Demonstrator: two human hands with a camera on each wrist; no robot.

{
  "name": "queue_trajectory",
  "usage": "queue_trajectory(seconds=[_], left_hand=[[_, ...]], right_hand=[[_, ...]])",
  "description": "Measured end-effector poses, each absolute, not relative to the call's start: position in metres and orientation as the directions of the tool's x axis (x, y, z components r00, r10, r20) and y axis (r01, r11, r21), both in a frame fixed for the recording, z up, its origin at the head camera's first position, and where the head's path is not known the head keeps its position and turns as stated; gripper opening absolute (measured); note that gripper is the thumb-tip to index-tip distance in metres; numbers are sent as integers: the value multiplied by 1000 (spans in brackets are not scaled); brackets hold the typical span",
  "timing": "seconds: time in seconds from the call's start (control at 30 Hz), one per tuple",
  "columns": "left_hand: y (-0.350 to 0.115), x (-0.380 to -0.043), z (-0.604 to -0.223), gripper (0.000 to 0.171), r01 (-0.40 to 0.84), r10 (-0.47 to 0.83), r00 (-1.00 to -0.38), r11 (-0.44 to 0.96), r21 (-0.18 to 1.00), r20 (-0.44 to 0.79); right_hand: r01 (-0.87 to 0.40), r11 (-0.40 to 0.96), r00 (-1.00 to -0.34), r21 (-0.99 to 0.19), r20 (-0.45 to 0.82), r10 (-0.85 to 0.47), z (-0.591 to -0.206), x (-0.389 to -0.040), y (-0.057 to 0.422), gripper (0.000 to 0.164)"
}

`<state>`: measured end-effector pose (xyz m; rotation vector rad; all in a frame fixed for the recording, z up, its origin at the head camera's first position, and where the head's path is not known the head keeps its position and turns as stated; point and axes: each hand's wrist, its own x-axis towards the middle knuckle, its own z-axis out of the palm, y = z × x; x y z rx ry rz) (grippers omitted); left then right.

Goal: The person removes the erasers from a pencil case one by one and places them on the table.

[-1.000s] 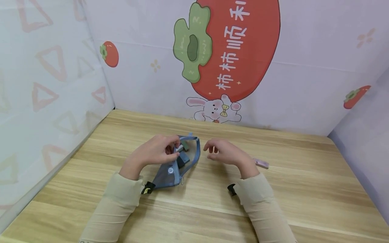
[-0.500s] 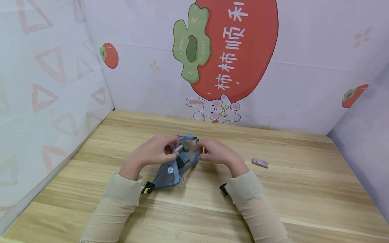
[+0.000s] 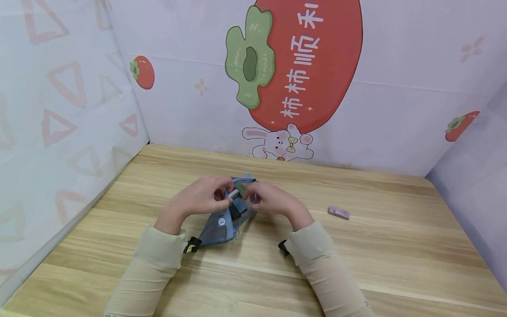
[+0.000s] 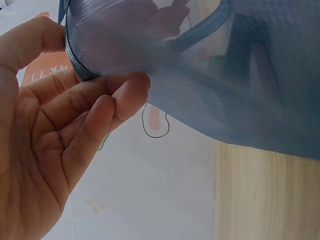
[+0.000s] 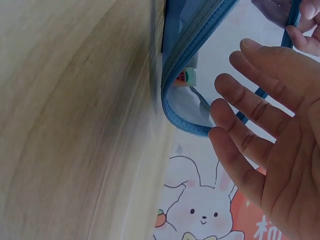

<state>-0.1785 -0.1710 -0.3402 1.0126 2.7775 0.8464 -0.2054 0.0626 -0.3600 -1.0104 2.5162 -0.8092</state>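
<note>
A blue mesh zipper pouch (image 3: pixel 217 228) lies on the table with its mouth unzipped, a round white label on its side. My left hand (image 3: pixel 201 194) pinches the near-left edge of its mouth, and the left wrist view shows thumb and fingers on the mesh (image 4: pixel 200 105). Inside are a dark blue block (image 3: pixel 239 208), a whitish piece (image 3: pixel 233 194) and a green piece (image 3: pixel 241 189). A small item with a watermelon print (image 5: pixel 185 78) shows through the mouth in the right wrist view. My right hand (image 3: pixel 272 199), fingers spread and slightly bent, reaches over the mouth's right edge, holding nothing visible.
A small purple block (image 3: pixel 338 212) lies on the wooden table (image 3: pixel 396 246), right of my right hand. A metal ring (image 3: pixel 237 235) hangs at the pouch's zipper end. A printed white backdrop (image 3: pixel 190 110) stands along the back and sides.
My right hand has moved left from beside the pouch to over its mouth, uncovering more of the purple block. My left hand stays at the pouch's edge.
</note>
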Motion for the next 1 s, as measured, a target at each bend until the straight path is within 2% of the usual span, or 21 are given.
queue_trajectory(seconds=[0.43, 1.0], left_hand=[[-174, -179, -341, 12, 560, 603, -789, 631, 536, 114], [-176, -179, -339, 18, 575, 618, -775, 607, 548, 129]], right_hand=[[-522, 588, -688, -618, -103, -719, -364, -206, 51, 24], [-572, 578, -652, -582, -103, -751, -372, -211, 38, 29]])
